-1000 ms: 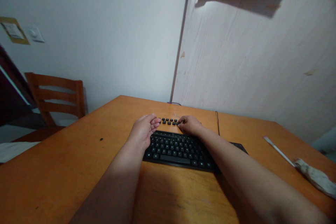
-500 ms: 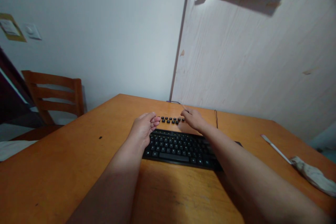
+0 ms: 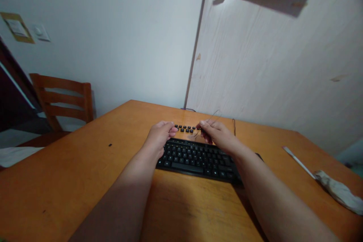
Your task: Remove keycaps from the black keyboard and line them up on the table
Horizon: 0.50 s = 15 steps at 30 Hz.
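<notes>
A black keyboard (image 3: 195,157) lies on the orange wooden table (image 3: 85,166). Just behind it, several loose black keycaps (image 3: 185,128) sit in short rows. My left hand (image 3: 159,136) rests on the keyboard's far left corner, fingers bent together over its edge. My right hand (image 3: 218,135) hovers over the keyboard's far edge beside the keycaps, fingers pinched on a thin wire tool (image 3: 216,113) whose loop sticks up behind the hand.
A wooden chair (image 3: 64,100) stands at the table's left. A white stick (image 3: 297,160) and a crumpled cloth (image 3: 337,193) lie at the right edge. A dark cable (image 3: 234,126) runs to the wall, and a small dark speck (image 3: 110,145) lies on the left.
My right hand has lifted from the keycap rows and drawn back over the keyboard with the wire tool. My left hand's fingers have curled down on the keyboard corner.
</notes>
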Available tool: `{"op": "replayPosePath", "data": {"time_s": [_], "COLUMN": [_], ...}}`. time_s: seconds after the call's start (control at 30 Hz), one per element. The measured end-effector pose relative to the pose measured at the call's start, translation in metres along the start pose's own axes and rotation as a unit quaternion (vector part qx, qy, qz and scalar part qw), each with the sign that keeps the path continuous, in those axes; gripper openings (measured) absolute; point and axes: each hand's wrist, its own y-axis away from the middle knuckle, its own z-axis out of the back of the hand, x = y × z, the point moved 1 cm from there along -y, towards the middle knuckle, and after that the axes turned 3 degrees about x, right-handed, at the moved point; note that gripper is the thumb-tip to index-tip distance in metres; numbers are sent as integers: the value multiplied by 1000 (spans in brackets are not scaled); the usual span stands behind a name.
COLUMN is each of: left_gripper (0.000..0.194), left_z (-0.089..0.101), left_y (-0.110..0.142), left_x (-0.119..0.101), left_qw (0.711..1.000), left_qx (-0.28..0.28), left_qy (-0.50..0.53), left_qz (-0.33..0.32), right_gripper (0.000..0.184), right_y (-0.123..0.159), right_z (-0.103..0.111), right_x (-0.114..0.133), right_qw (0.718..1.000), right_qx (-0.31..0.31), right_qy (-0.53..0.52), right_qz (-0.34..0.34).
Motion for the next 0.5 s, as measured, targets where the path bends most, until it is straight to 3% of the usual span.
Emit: {"op": "replayPosePath", "data": {"time_s": [0.33,0.5], "left_gripper": [14,15], "left_z": [-8,-10], "left_y": [2,6], "left_x": [7,8], "left_qw": [989,971], "left_qx": [32,52], "left_qy": [-124,-207], "left_qz": [-76,-111], "right_gripper": [29,28], "right_y": [7,8], "right_z": [-1,-6], "right_x": [1,2], "right_qw": [991,984], "right_qx": [123,146], "right_qy": [50,102], "right_qz": [-21,-11]}}
